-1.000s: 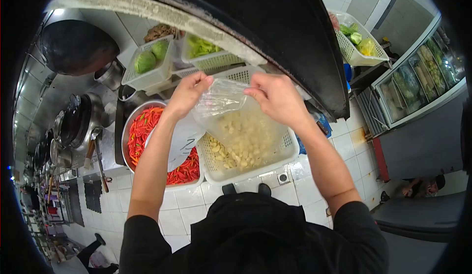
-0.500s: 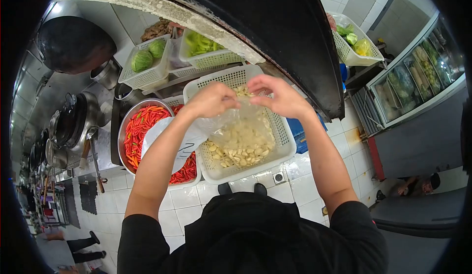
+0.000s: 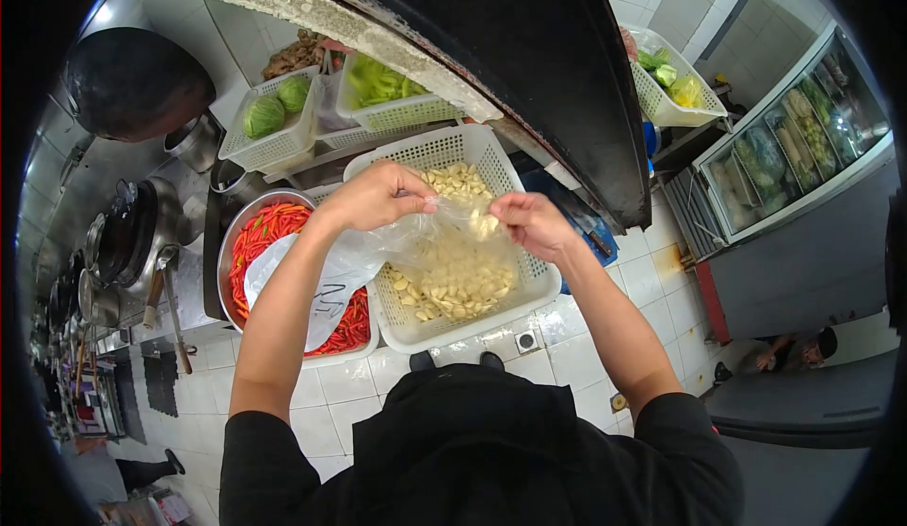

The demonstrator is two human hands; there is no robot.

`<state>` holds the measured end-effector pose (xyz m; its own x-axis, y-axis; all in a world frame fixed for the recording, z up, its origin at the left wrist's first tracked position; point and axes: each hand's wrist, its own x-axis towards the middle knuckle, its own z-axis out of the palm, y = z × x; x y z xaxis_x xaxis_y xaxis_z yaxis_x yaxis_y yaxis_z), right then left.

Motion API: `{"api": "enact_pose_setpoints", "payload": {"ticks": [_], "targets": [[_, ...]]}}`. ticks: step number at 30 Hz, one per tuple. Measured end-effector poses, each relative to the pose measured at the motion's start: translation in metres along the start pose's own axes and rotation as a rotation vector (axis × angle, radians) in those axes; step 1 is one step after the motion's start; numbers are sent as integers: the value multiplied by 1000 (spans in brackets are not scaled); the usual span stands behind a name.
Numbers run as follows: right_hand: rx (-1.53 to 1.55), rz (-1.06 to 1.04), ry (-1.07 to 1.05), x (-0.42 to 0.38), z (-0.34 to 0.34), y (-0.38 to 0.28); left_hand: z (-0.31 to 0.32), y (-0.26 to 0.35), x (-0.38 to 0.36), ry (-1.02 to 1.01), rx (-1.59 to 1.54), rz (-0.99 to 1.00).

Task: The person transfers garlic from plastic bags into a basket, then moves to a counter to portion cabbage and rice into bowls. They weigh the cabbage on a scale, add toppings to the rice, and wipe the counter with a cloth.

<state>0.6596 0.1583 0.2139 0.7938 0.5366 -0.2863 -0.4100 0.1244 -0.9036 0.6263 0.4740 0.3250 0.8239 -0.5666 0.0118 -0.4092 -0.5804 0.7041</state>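
Observation:
Above a white perforated basket [image 3: 408,335] of peeled garlic cloves [image 3: 465,296], I hold a clear plastic bag [image 3: 430,246] between both hands. My left hand [image 3: 376,195] pinches its upper left edge between thumb and fingers. On the opposite side, the fingertips of my right hand [image 3: 537,226] are closed on the bag's right edge. Cloves show through the thin film and lie uncovered behind it. A whitish plastic sheet [image 3: 326,292] with black handwriting spreads to the left, over red chilies and partly behind my left forearm.
Left of the garlic stand a metal bowl [image 3: 227,276] of red chilies and a chili basket [image 3: 374,341]. Behind are baskets with cabbages [image 3: 265,117] and green vegetables [image 3: 378,82]. A dark curved panel [image 3: 529,73] overhangs the right side. A knife [image 3: 598,241] lies on something blue.
My right hand has gone from spread fingers to a pinch on the bag and moved slightly down. The bag's mouth is stretched wider, and more garlic shows behind it.

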Motion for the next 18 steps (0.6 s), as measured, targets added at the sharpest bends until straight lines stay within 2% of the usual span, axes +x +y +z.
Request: {"api": "enact_pose_setpoints", "payload": {"ticks": [1,3,4,5,7,9,10,12,13,15,17,18], "targets": [[-3,1,0,-3,0,-6,-1,0,-1,3,-2,0],[-230,-261,50,-10,3,-21,-4,-1,-5,-7,26,-28],[-365,-302,108,-16,8,-28,-3,-6,-6,-5,27,-29],[-366,-306,108,-24,16,-35,0,-15,-7,41,81,-14],[-308,-615,223,-42,31,-47,-1,-14,-8,94,136,5],[-218,-633,235,-49,40,-60,-1,0,-10,156,98,-165],[-216,-700,244,-47,43,-65,2,1,-10,156,97,-164],[-294,-793,287,-55,54,-79,5,3,-9,330,74,-30],[-295,-801,285,-56,58,-91,1,3,-6,334,79,-26],[-401,-958,281,-59,66,-105,-2,2,-8,313,-79,-31],[-351,-983,281,-59,73,-125,-4,0,-8,324,-99,-19],[-527,-968,283,-58,82,-134,-5,-1,-7,341,-115,2]]}}
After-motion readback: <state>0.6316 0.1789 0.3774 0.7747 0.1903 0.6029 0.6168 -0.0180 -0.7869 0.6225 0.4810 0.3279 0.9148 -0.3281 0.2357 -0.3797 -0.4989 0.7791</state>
